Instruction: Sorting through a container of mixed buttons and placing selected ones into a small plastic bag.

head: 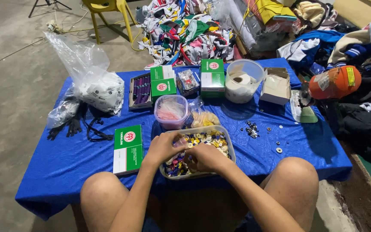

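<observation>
The tub (230, 148), a clear rectangular container, sat at the near middle of the bench (65, 163), between the person's knees. It held the buttons (207, 139), a mixed heap of yellow, white, blue and dark pieces.

Both hands were inside the tub, over its near half. The left hand (163, 147) was curled, fingertips drawn together on the buttons; whether it gripped one could not be told. The right hand (205, 158) was likewise curled, knuckles up, fingers down in the heap and close beside the left; its grip could not be told either.

Just left of the tub lay a green box (128, 148), flat on the blue cloth. Just behind the tub stood a round cup (171, 112) with pink contents, and beside it a small bag (203, 117) of yellow pieces. To the right of the tub, loose metal parts (251, 129) lay scattered on the cloth.

Along the far edge stood two more green boxes (163, 80), a tray (140, 90) of purple items, a clear bucket (244, 80) holding a white roll, and an open carton (275, 85). A plastic bag (92, 75) of white items rested at the far left, with black straps (74, 125) beneath it.

Beyond the bench, a fabric pile (185, 30) and a yellow chair (108, 13) stood on the floor.
</observation>
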